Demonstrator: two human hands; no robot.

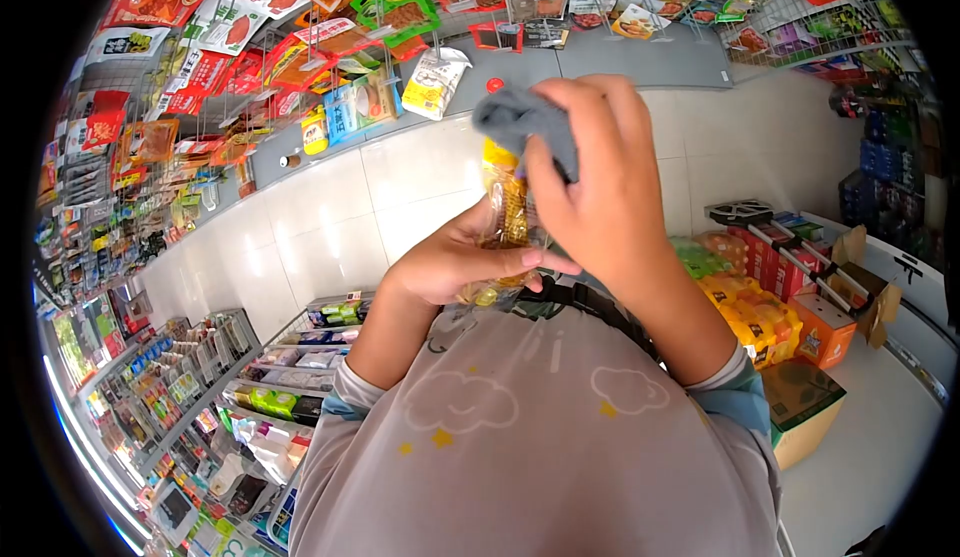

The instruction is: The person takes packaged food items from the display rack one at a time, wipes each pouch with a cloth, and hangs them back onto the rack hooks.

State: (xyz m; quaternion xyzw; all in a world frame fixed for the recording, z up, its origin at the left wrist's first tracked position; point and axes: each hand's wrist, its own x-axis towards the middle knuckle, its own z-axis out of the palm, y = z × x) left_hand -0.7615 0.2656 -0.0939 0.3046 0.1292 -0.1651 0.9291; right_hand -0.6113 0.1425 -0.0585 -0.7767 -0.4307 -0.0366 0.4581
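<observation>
My left hand (pixel 455 257) grips a clear snack bag with yellow-orange contents (pixel 507 215), held upright in front of my chest. My right hand (pixel 600 187) is closed on a grey cloth (pixel 525 122), pressed against the upper part of the bag. Both hands are close together above my grey shirt with cloud shapes (pixel 530 427).
Wire racks hung with snack packets (pixel 300 47) run along the top and left. Low shelves of small goods (pixel 200 387) stand at the lower left. Orange and green cartons (pixel 790 337) sit on the white tiled floor (pixel 340 227) to the right.
</observation>
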